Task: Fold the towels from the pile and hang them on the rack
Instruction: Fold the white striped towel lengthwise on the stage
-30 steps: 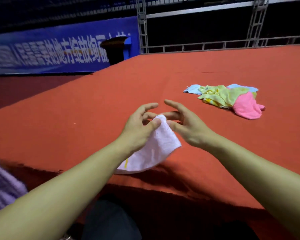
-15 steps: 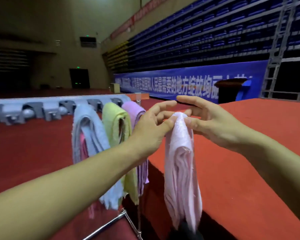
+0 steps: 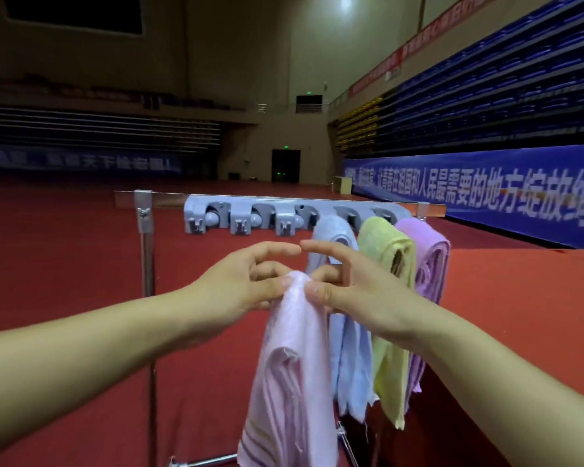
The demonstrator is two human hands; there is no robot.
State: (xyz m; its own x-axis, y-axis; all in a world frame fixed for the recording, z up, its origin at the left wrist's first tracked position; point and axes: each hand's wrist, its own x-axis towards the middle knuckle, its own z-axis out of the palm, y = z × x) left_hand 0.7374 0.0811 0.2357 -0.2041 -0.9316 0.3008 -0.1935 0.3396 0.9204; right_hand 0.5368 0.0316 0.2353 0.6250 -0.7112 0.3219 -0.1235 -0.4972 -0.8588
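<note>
Pink towel (image 3: 294,358), folded into a long hanging bundle, dangles in front of the rack (image 3: 284,210), pinched at its bunched top by both hands. The left hand (image 3: 246,288) grips that top between thumb and curled fingers, its index finger stretched out above; the right hand (image 3: 348,291) pinches the same spot from the other side, index finger also extended, so the two fingertips nearly meet over the cloth. Just behind, a blue towel (image 3: 348,348), a yellow-green towel (image 3: 388,318) and a purple towel (image 3: 429,274) hang side by side from the grey clip bar's right end. Three holders to their left look free, with ball-shaped rollers visible inside.

The step in hand, I would say, is pushing the gathered top into the empty holder (image 3: 294,224) next to the blue towel. To do it well, keep the bunch tight and narrow, bring it up under the slot, and press it in squarely so the roller catches all the layers. A loose fold might slip out. Below stand the chrome upright (image 3: 147,264) and red floor (image 3: 64,264).
</note>
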